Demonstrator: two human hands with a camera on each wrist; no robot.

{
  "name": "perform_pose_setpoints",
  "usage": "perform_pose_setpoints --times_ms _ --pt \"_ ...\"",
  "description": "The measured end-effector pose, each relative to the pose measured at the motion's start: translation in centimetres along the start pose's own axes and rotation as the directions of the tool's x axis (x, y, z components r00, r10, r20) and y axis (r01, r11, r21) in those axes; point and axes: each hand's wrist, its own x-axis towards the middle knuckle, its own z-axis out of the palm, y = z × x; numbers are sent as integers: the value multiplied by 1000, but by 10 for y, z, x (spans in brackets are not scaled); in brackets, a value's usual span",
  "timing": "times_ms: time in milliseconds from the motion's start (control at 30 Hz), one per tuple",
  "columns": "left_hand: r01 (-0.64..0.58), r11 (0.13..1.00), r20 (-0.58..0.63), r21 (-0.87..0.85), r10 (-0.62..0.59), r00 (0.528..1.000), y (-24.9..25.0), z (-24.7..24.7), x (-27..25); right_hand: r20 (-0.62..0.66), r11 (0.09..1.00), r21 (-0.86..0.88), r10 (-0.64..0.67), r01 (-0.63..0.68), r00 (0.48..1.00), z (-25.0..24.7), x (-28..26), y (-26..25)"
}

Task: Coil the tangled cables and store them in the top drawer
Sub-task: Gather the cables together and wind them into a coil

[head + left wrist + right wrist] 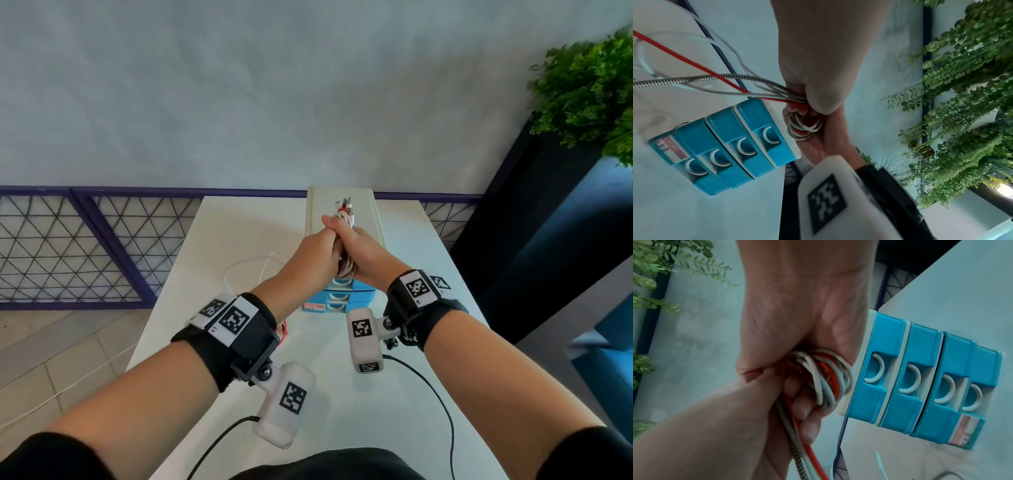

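Both hands meet above the drawer unit (342, 298): left hand (313, 253) and right hand (363, 253) clasp the cable coil (346, 267), loose tails trailing left onto the worktop (411, 394).

Smooth red and white plastic-coated cables (824, 379) coiled with one ribbed, dull metal-sheathed cable (694, 79). Glossy blue plastic drawers (723, 146) with white plastic handles. Smooth matt white counter (239, 219). Black cloth wrist straps (212, 349).

Head view looking down from above, wrist views close, all sharing drawer unit (342, 294)
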Motion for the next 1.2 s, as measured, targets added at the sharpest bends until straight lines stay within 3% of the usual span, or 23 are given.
perform_pose_setpoints --times_ms 100,267,400,533,633,700,833,900,1000,1067,1133,1200 --pt "28 999 34 43 -29 999 2 -3 6 -51 995 -86 -49 44 998 -2 1 -1" --pt "118 991 246 -61 -100 964 -3 -16 20 -26 976 -191 -109 102 994 -5 4 -4" --pt "182 983 491 -36 -141 860 -8 -26 23 -70 972 -213 -114 97 991 -8 8 -2" --pt "195 980 579 -42 -135 804 -11 -25 13 -95 984 -146 -112 98 989 -3 10 0" --pt "105 989 648 102 -146 748 -11 -20 4 -136 994 33 -100 106 986 0 14 0" --pt "90 983 630 158 -171 758 -16 -15 -2 -127 986 138 -81 98 989 2 14 -1" --pt "85 989 524 118 -135 841 -22 1 -5 -75 901 426 -57 83 996 7 9 -3" --pt "44 996 472 72 -73 878 -25 5 -7 -77 871 487 -33 67 996 10 5 -5" --pt "-71 997 429 -3 66 901 -35 10 -10 -62 872 486 -33 59 998 14 1 -7" --pt "-96 995 433 2 85 897 -47 14 -11 -102 895 435 -59 98 993 13 1 -9" --pt "-51 999 460 3 44 887 -67 15 -10 -162 912 381 -99 155 982 7 3 -12" --pt "62 991 481 -116 2 877 -86 14 -11 -207 919 348 -120 187 971 -3 4 -16"
